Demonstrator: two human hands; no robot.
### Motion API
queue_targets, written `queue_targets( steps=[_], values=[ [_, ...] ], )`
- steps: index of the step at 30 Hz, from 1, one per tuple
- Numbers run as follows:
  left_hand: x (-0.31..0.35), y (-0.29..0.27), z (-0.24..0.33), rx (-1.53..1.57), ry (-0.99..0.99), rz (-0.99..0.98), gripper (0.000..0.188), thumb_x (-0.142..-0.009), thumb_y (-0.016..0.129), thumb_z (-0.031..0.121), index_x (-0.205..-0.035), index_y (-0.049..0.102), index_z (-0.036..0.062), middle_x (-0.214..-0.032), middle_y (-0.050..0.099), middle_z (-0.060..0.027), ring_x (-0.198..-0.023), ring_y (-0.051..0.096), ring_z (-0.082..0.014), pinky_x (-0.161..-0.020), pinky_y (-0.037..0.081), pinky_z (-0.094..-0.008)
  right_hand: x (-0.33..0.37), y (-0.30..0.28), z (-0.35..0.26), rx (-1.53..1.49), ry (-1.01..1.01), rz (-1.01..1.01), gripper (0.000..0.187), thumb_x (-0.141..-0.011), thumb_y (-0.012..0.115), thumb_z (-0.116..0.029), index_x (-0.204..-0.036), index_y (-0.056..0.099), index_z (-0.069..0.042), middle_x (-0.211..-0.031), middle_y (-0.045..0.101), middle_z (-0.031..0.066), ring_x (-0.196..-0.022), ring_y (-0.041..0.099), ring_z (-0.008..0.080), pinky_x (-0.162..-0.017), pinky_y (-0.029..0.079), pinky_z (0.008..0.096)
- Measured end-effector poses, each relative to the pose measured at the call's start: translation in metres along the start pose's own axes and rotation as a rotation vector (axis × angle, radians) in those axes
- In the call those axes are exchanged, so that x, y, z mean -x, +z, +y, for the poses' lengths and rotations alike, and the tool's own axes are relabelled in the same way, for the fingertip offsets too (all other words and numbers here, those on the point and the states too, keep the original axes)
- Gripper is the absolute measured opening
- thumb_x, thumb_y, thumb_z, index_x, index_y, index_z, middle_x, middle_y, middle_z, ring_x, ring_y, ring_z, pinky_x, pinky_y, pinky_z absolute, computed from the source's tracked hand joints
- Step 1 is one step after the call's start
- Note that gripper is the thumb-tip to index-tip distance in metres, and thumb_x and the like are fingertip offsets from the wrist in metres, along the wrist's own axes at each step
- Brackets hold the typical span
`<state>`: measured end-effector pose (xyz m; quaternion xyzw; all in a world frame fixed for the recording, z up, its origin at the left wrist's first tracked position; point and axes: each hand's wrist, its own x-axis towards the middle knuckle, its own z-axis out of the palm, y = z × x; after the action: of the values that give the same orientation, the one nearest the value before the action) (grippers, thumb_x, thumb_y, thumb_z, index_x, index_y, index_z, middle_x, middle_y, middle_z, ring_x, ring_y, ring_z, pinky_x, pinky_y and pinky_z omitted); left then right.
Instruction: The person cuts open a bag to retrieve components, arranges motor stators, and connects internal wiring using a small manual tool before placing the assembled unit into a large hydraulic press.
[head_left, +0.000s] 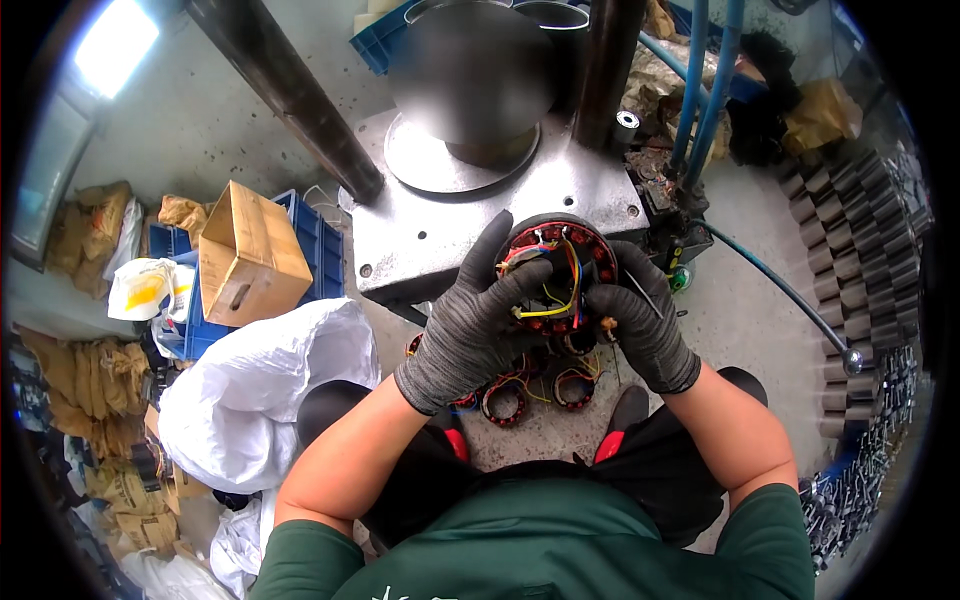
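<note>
Both my hands wear dark grey gloves and hold a round motor stator (592,242) with red windings, just off the press plate's near edge. My left hand (462,325) is closed on its left side, the thumb reaching in by the loose yellow, red and blue wires (572,285). My right hand (648,335) grips the right side, fingers bent at the rim. A thin metal rod (643,294) lies across the right hand's fingers; its kind is unclear. Below, several smaller wound stators (503,402) rest on the floor between my feet, partly hidden by my hands.
Ahead stands a press with a metal base plate (400,245), a round platen (460,170) and dark columns (290,100). Left are a cardboard box (255,255), blue crates (325,240) and a white sack (270,400). Metal cylinders (835,290) and a ball-ended lever (800,305) stand right.
</note>
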<state>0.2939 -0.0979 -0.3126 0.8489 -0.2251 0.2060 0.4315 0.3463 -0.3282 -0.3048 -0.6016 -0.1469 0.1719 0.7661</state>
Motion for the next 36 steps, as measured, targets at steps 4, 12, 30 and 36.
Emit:
queue_targets(
  steps=[4,12,30,36],
  values=[
    [-0.004,-0.005,0.004,0.004,-0.014,-0.031,0.091,-0.065,0.094,0.014,-0.145,0.053,0.0253,-0.156,0.037,-0.0261,-0.132,0.055,-0.0445,-0.104,0.053,-0.044,0.0,-0.007,-0.001,-0.016,0.043,0.009,0.046,-0.085,0.074,-0.019,-0.126,0.062,-0.002,-0.108,0.069,0.0044,-0.097,0.065,0.013,-0.087,0.055,0.029],
    [-0.007,-0.01,-0.001,0.078,0.031,-0.135,0.089,-0.061,0.097,0.02,-0.141,0.057,0.0219,-0.152,0.042,-0.0259,-0.13,0.056,-0.0445,-0.103,0.053,-0.0442,-0.009,-0.003,-0.012,-0.254,0.264,-0.067,0.049,-0.084,0.07,-0.027,-0.12,0.064,0.005,-0.103,0.071,0.0091,-0.09,0.068,0.0153,-0.08,0.057,0.0281],
    [0.004,-0.012,0.008,1.412,-0.539,-0.003,0.07,-0.094,0.047,0.072,-0.119,0.058,0.008,-0.132,0.061,-0.0173,-0.127,0.056,-0.0386,-0.108,0.04,-0.062,-0.038,-0.061,0.0,-0.085,0.053,0.212,0.029,-0.096,0.058,-0.024,-0.121,0.059,-0.009,-0.089,0.068,0.004,-0.073,0.065,0.0158,-0.066,0.051,0.0295],
    [-0.001,-0.019,0.019,1.845,-0.799,0.122,0.081,-0.095,0.037,0.079,-0.117,0.062,0.0054,-0.114,0.067,-0.0061,-0.127,0.055,-0.0405,-0.106,0.038,-0.0687,-0.039,-0.052,-0.009,0.039,-0.048,0.24,0.025,-0.095,0.06,-0.018,-0.115,0.062,-0.004,-0.098,0.069,0.0073,-0.082,0.066,0.0166,-0.072,0.054,0.0309]
  ],
)
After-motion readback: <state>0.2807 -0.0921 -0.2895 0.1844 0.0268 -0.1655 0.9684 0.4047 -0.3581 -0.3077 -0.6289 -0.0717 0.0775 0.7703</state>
